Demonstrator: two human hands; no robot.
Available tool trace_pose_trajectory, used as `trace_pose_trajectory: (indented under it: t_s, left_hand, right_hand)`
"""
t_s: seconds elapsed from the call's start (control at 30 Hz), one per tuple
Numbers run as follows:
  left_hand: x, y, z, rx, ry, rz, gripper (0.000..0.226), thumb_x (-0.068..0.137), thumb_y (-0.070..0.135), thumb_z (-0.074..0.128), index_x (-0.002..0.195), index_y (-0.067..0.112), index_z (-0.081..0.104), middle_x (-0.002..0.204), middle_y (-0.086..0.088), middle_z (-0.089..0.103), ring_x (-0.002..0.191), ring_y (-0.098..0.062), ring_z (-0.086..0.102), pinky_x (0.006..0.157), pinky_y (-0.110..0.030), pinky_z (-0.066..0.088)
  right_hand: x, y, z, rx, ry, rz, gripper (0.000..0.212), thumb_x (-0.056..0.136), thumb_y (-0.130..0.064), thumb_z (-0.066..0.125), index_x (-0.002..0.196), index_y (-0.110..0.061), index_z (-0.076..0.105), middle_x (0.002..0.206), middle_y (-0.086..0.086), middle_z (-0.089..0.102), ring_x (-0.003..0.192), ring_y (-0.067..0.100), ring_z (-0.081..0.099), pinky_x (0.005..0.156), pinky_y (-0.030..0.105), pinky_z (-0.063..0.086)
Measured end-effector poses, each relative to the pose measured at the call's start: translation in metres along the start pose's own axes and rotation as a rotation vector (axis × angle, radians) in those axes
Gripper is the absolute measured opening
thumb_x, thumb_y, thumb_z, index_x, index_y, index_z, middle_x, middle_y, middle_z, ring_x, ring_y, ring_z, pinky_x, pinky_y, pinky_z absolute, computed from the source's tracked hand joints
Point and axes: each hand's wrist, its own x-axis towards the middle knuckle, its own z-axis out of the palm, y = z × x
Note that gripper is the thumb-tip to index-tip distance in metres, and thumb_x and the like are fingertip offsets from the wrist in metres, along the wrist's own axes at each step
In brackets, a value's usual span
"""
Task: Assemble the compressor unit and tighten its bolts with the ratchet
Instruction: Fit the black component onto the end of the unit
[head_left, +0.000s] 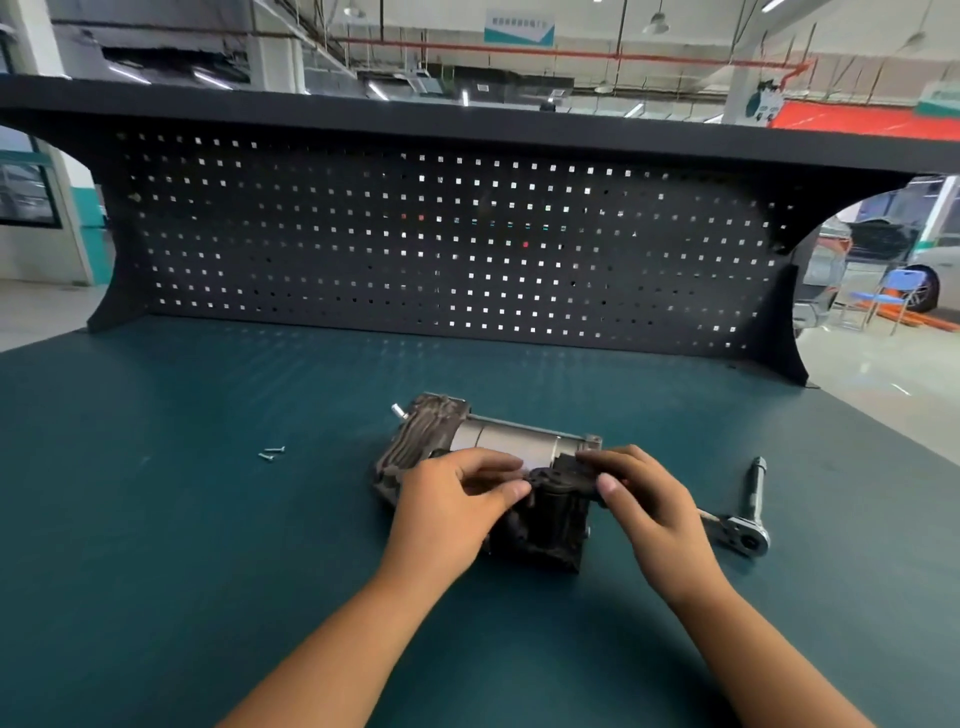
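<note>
Behind right hand (649, 506) gripping compressor (498, 446), ratchet (748, 538) handle hidden.

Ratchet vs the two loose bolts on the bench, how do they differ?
Side: the ratchet lies right of the compressor; the bolts lie left of it.
Size: the ratchet is one long tool; the bolts are two small pieces.
View: the right hand hides part of the ratchet; the bolts show fully.
Shared: silvery metal, lying on the green bench top, held by neither hand.
</note>
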Motion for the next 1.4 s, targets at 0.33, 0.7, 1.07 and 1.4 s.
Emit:
trace_pose_trajectory:
  t_s: [0.33, 0.7, 1.07, 1.4]
  left_hand:
    - [-0.002, -0.006, 0.012, -0.07, 0.049, -0.001, 0.017, 0.075, 0.006, 0.075, 0.074, 0.023, 0.073, 0.069, 0.01, 0.072, 0.065, -0.001, 0.066, 0.063, -0.011, 0.048]
    - [-0.005, -0.009, 0.009, -0.041, 0.028, 0.012, 0.025, 0.077, 0.005, 0.074, 0.075, 0.029, 0.07, 0.069, 0.015, 0.071, 0.065, 0.0, 0.067, 0.062, -0.008, 0.047]
    - [-0.004, -0.019, -0.004, 0.054, 0.085, 0.102, 0.026, 0.083, 0.008, 0.068, 0.081, 0.034, 0.07, 0.071, 0.014, 0.069, 0.057, -0.003, 0.063, 0.054, -0.018, 0.052]
    - [0.067, -0.105, -0.157, 1.038, 0.322, -0.301, 0.027, 0.09, 0.0, 0.054, 0.112, 0.006, 0.068, 0.111, -0.021, 0.065, 0.104, -0.038, 0.058, 0.086, -0.038, 0.047]
  right_hand:
    - [-0.001, 0.002, 0.005, 0.075, 0.019, 0.008, 0.029, 0.08, -0.005, 0.071, 0.092, -0.031, 0.071, 0.091, -0.013, 0.071, 0.089, 0.008, 0.064, 0.08, 0.021, 0.048]
    - [-0.004, -0.001, 0.009, -0.174, 0.084, -0.156, 0.018, 0.079, -0.015, 0.07, 0.096, -0.023, 0.072, 0.09, -0.02, 0.066, 0.084, 0.004, 0.055, 0.078, 0.012, 0.042]
    - [-0.005, -0.003, 0.016, -0.107, 0.006, -0.225, 0.019, 0.087, -0.017, 0.061, 0.104, -0.02, 0.068, 0.101, -0.011, 0.063, 0.096, 0.003, 0.06, 0.084, 0.017, 0.047]
    - [0.001, 0.001, 0.018, -0.029, -0.007, -0.221, 0.015, 0.083, -0.011, 0.06, 0.096, -0.014, 0.068, 0.091, -0.004, 0.06, 0.089, 0.012, 0.059, 0.078, 0.022, 0.046]
